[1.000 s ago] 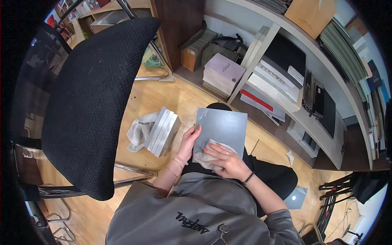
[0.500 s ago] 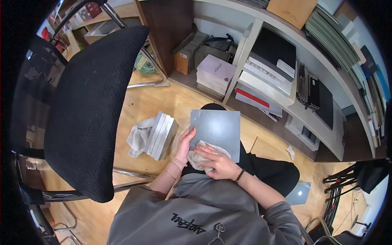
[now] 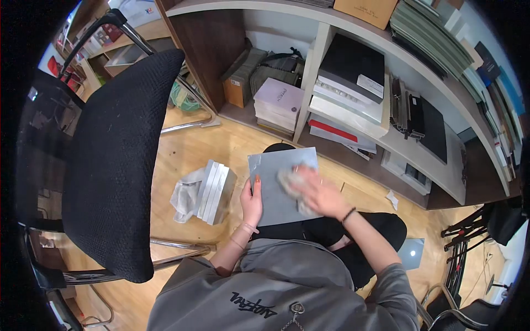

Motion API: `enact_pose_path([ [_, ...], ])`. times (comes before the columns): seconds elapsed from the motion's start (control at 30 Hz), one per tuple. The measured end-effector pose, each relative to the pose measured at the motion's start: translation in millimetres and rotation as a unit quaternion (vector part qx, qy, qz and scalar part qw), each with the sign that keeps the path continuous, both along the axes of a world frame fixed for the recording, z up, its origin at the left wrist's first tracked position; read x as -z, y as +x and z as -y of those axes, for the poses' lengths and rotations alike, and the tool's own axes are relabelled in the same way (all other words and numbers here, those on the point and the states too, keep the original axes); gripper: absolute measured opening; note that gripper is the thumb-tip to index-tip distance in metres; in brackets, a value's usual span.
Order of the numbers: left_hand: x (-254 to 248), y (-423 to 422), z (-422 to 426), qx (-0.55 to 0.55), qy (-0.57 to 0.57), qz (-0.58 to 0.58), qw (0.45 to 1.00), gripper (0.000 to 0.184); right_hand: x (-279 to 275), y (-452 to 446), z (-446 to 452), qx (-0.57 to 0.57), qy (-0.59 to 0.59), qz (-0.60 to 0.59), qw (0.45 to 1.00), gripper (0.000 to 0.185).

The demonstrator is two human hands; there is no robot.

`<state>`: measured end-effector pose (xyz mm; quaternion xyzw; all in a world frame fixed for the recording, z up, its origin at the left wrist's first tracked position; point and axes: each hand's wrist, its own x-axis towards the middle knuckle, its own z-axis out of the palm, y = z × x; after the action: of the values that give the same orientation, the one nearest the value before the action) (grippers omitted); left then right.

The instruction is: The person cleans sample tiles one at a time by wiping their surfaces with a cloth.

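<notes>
A flat grey square panel [image 3: 270,207] rests tilted over my lap. My left hand [image 3: 252,204] grips its left edge, with the thumb on the top face. Against the panel's right half, my right hand [image 3: 326,197] holds a crumpled off-white cloth [image 3: 291,182]; both hand and cloth are smeared by motion. To the left, several silver-edged panels [image 3: 213,193] stand stacked on the floor, touching a second pale cloth [image 3: 185,197]. Another grey panel [image 3: 413,252] lies on the floor past my right knee, partly hidden.
A black mesh chair [image 3: 113,160] with chrome legs stands close on my left. Ahead runs a low shelf unit [image 3: 314,83] filled with books, boxes and folders. Folded black metal legs [image 3: 458,237] stand at the right, and a paper scrap [image 3: 392,199] lies on the wooden floor.
My right hand has moved the cloth up and to the right across the panel. The panel has turned slightly and shifted a little left in view. My left hand still holds its left edge.
</notes>
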<state>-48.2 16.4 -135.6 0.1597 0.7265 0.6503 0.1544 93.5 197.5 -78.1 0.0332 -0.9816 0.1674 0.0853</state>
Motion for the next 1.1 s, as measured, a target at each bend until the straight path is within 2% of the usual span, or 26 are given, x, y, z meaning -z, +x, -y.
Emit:
enact_pose_path([
  [0.03,-1.2,0.4,0.7,-0.004,0.004,-0.017,1.0,0.027,3.2,-15.3,-7.7,0.058,-0.008,-0.002,0.998,0.061],
  [0.07,-0.1,-0.3,1.8,-0.005,0.002,-0.016,1.0,0.027,6.7,-27.6,-12.3,0.057,-0.009,-0.001,0.998,0.061],
  [0.13,5.0,-3.5,3.1,0.003,0.001,0.035,0.999,0.028,1.9,-54.5,-6.6,0.187,-0.024,-0.1,0.977,0.055],
  [0.27,15.5,-6.7,1.7,0.007,0.04,0.062,0.997,0.028,-4.6,-38.0,47.3,0.148,0.015,-0.069,0.987,0.057],
  [0.33,17.8,-6.5,8.5,0.01,0.048,0.065,0.997,0.027,5.9,-14.1,76.7,-0.035,-0.049,-0.014,0.998,0.062],
  [0.43,11.5,-4.2,2.8,0.024,0.091,0.12,0.988,0.026,-1.1,-14.1,53.8,-0.034,-0.025,0.0,0.999,0.064],
  [0.5,12.0,-1.6,3.2,0.024,0.075,0.112,0.991,0.025,-1.5,-19.4,33.5,-0.033,-0.014,0.007,0.999,0.066],
  [0.57,10.4,-3.4,0.4,0.018,0.051,0.09,0.994,0.024,5.0,-32.8,11.8,0.14,0.004,-0.034,0.99,0.067],
  [0.6,8.0,-3.2,-1.3,0.018,0.052,0.09,0.994,0.024,5.0,-36.1,13.4,0.14,0.006,-0.035,0.99,0.067],
  [0.7,2.4,2.1,-3.5,0.002,0.063,0.096,0.993,0.025,7.5,-49.7,33.1,0.282,-0.002,-0.11,0.953,0.068],
  [0.73,5.4,2.3,-4.9,0.0,0.065,0.096,0.993,0.025,8.9,-47.2,45.2,0.28,0.001,-0.11,0.954,0.068],
  [0.8,17.6,1.2,-2.7,-0.003,0.108,0.127,0.986,0.028,13.8,-35.9,74.1,0.102,-0.042,-0.059,0.992,0.067],
  [0.93,18.4,2.1,-0.1,-0.012,0.127,0.117,0.985,0.032,4.4,-33.4,65.1,0.015,-0.041,-0.035,0.998,0.066],
  [0.97,17.8,2.3,1.5,-0.017,0.127,0.107,0.986,0.033,2.5,-37.9,57.2,0.011,-0.042,-0.036,0.998,0.066],
  [1.03,11.7,1.5,4.5,-0.004,0.104,0.108,0.989,0.035,-4.4,-53.5,36.8,0.136,0.009,-0.031,0.99,0.065],
  [1.07,8.3,1.5,2.4,0.012,0.083,0.11,0.99,0.037,-4.8,-57.3,35.8,0.135,0.013,-0.031,0.99,0.065],
  [1.1,6.5,1.7,0.5,0.028,0.062,0.112,0.991,0.039,-2.8,-63.3,38.3,0.185,0.014,-0.059,0.981,0.065],
])
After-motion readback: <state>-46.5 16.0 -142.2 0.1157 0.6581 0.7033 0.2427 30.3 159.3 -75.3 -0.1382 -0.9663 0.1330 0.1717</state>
